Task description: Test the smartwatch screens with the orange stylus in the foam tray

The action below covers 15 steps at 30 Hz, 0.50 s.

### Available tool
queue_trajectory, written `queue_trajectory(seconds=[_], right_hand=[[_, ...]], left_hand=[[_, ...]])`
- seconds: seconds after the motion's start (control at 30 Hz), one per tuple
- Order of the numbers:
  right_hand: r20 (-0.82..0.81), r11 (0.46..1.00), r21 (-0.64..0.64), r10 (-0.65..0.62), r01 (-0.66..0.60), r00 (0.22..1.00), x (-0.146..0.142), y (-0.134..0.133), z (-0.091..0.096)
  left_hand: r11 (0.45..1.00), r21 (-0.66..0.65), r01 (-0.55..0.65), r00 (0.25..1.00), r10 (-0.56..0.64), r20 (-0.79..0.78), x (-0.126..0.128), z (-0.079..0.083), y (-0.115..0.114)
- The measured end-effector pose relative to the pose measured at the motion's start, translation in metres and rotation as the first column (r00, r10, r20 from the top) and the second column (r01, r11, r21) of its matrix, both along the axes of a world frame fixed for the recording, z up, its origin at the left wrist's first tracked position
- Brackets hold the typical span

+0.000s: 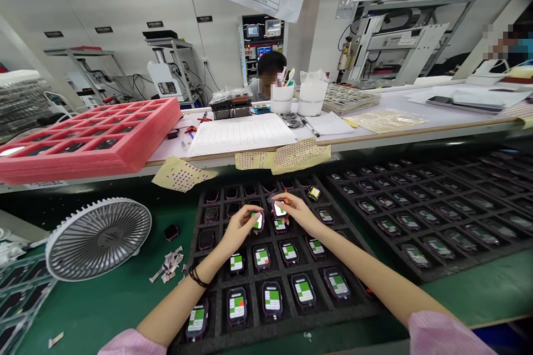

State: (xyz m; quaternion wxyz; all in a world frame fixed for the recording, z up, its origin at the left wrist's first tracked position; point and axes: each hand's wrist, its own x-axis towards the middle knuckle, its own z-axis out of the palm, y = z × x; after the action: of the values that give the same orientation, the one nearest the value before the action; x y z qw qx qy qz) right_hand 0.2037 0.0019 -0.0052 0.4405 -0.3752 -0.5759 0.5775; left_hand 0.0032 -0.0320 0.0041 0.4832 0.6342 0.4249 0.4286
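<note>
My left hand (241, 223) pinches a strapless smartwatch (259, 222) by its edge, its screen lit white and green. Close beside it, my right hand (298, 213) grips a second smartwatch (280, 209) with a bright, mostly white screen. Something orange shows by the right fingers; I cannot make out what it is. Both hands are over a black foam tray (287, 266) divided into compartments. Several watches in its front rows, such as one smartwatch (272, 299), show green and white screens. Many in the back left are dark. One tilted watch (314, 193) has a yellowish screen.
Another black foam tray (420, 272) of watches lies to the right. On the green bench at left are a grey fan (100, 238), a loose dark watch (171, 232) and scattered paper strips (169, 264). A shelf above holds a pink foam tray (137, 150) and papers (245, 133).
</note>
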Motion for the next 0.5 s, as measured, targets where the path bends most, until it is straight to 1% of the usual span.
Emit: queue_trajectory(seconds=[0.27, 0.37, 0.5], right_hand=[[-0.028, 0.998, 0.031, 0.061, -0.060, 0.998, -0.0024, 0.0012, -0.0064], [-0.018, 0.998, 0.032, 0.059, -0.058, 0.998, -0.0023, 0.0018, -0.0081], [-0.003, 0.999, 0.041, 0.034, -0.034, 0.999, -0.0015, 0.0019, -0.0064]], left_hand=[[0.999, 0.033, 0.021, 0.999, -0.022, 0.034, 0.0005, -0.0053, 0.0010], [0.999, 0.050, 0.014, 1.000, -0.015, 0.018, 0.0000, -0.0061, 0.0010], [1.000, 0.024, 0.018, 1.000, -0.018, 0.022, -0.0005, -0.0054, 0.0012]])
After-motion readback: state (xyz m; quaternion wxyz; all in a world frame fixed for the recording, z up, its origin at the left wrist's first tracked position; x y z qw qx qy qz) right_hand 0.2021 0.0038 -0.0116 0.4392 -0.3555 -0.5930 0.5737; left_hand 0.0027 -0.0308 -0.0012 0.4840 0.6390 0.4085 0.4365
